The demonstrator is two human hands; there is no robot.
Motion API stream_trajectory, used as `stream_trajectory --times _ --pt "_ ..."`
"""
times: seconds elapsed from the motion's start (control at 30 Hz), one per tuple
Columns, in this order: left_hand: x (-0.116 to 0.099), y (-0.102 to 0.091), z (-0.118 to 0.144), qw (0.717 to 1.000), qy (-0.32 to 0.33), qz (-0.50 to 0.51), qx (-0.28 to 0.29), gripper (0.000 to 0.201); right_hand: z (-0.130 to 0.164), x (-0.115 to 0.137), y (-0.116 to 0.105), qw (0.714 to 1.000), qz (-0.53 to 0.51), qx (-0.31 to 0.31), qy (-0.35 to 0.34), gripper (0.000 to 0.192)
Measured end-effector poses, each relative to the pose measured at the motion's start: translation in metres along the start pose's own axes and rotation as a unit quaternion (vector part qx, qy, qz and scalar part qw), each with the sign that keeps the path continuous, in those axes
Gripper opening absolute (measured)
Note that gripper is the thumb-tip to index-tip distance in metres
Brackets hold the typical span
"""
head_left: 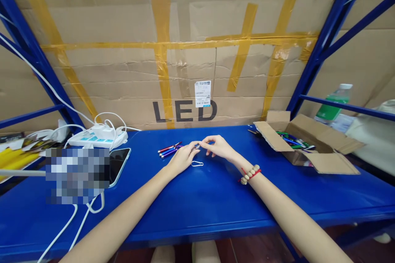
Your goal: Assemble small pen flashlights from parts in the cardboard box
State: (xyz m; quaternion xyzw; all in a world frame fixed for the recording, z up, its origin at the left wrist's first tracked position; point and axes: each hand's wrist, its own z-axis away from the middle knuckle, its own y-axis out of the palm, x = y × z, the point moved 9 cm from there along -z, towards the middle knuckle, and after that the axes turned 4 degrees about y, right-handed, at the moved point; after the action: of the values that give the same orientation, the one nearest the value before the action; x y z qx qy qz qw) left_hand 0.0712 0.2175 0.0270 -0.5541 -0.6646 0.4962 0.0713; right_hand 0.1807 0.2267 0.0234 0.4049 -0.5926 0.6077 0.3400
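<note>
My left hand (182, 157) lies low over the blue tabletop, its fingers closed around a small shiny metal piece (197, 147) that is mostly hidden. My right hand (219, 148) meets it from the other side, thumb and index finger pinched at the same spot; what they grip is too small to make out. Just below the fingers lies a silver carabiner clip (197, 164). Slim metallic tubes, a red one (166, 148) and blue ones (169, 153), rest to the left of my left hand.
An open cardboard box (296, 157) with several green and blue tubes stands at right, a green-labelled bottle (335, 104) behind it. At left are a phone (119, 164), a white power strip (98, 136) and cables. A large cardboard panel (132, 74) backs the table.
</note>
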Motion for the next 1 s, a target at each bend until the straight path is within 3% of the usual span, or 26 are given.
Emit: stream_trajectory --times 0.1,0.23,0.37,0.5,0.57,0.7,0.8,0.9,1.0 --pt "0.003 -0.004 0.000 0.999 -0.023 -0.023 -0.014 0.031 0.001 0.000 -0.011 0.994 0.095 -0.043 0.011 0.037" --pt "0.004 -0.004 0.000 0.998 -0.036 -0.042 0.003 0.031 0.013 0.011 -0.038 0.949 0.276 -0.152 0.021 0.024" --pt "0.004 -0.005 -0.001 0.998 -0.036 -0.055 0.007 0.033 0.019 0.024 -0.048 0.954 0.238 -0.180 -0.018 0.018" --pt "0.004 -0.003 -0.002 0.998 -0.045 -0.043 0.021 0.037 0.019 0.027 -0.068 0.974 0.156 -0.154 -0.050 0.013" --pt "0.005 -0.001 -0.002 0.997 -0.051 -0.046 0.032 0.039 0.021 0.023 -0.099 0.971 0.170 -0.162 -0.039 0.010" --pt "0.004 0.001 -0.003 0.997 -0.054 -0.047 0.038 0.039 0.036 -0.003 -0.204 0.928 0.257 -0.266 0.054 0.005" --pt "0.006 0.003 -0.003 0.997 -0.057 -0.042 0.042 0.038 0.046 -0.037 -0.268 0.906 0.283 -0.281 0.138 0.006" --pt "0.010 0.005 -0.003 0.997 -0.062 -0.032 0.042 0.038 0.051 -0.075 -0.296 0.900 0.292 -0.226 0.232 0.009" --pt "0.014 0.006 -0.003 0.997 -0.058 -0.029 0.031 0.039 0.050 -0.095 -0.299 0.894 0.320 -0.158 0.270 0.017"
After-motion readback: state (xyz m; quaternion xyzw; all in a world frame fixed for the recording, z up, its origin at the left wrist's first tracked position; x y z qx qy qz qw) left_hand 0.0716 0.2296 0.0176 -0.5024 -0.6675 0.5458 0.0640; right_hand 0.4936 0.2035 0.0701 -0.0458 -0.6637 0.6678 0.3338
